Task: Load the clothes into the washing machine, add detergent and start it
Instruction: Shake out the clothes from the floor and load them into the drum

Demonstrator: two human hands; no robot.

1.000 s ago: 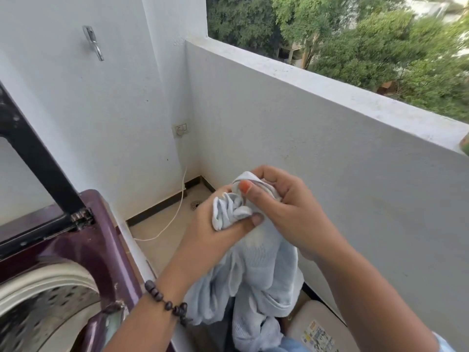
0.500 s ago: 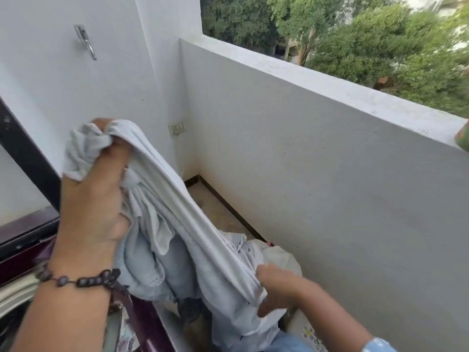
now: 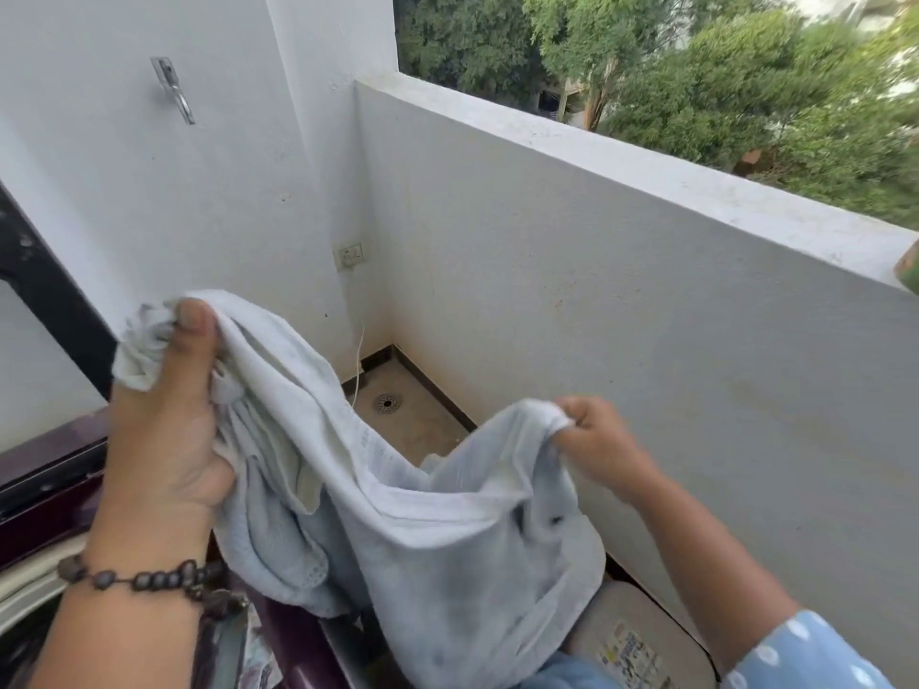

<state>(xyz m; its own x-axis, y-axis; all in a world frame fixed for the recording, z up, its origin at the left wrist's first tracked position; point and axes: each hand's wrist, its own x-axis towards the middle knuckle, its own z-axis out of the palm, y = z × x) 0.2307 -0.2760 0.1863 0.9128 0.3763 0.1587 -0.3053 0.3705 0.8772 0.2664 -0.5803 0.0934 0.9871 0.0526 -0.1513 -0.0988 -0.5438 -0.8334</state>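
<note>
Head view, left hand: I see my left hand (image 3: pixel 164 435) closed on a bunched corner of the pale garment (image 3: pixel 398 529), thumb pressed over the wad, raised above the washing machine (image 3: pixel 45 494).
Head view, right hand: my right hand (image 3: pixel 599 440) is closed too, pinching another edge of the same garment, lower and out toward the balcony wall (image 3: pixel 646 315).
Garment: whitish-blue cloth strung between my two hands, sagging in the middle and hanging down in folds. It is held in the air, beside the machine's right edge and not inside the tub.
Washing machine: dark purple top at the lower left, with a bit of the pale tub rim (image 3: pixel 25 594) showing under my left forearm. I cannot tell what lies in the tub.
Lid: a black bar (image 3: pixel 45 290) slants up at the left edge, over the machine.
Wrist: a dark bead bracelet (image 3: pixel 149 581) on my left wrist; a light blue dotted sleeve (image 3: pixel 805 653) on my right arm.
Below the cloth: a beige rounded object with a printed label (image 3: pixel 641 643), partly covered by the hanging folds.
Floor: a round drain (image 3: pixel 387 402) in the far corner, with a thin white cord (image 3: pixel 359 363) running down the wall from a socket (image 3: pixel 351 255).
Back wall: a metal hook (image 3: pixel 173 89) high up.
</note>
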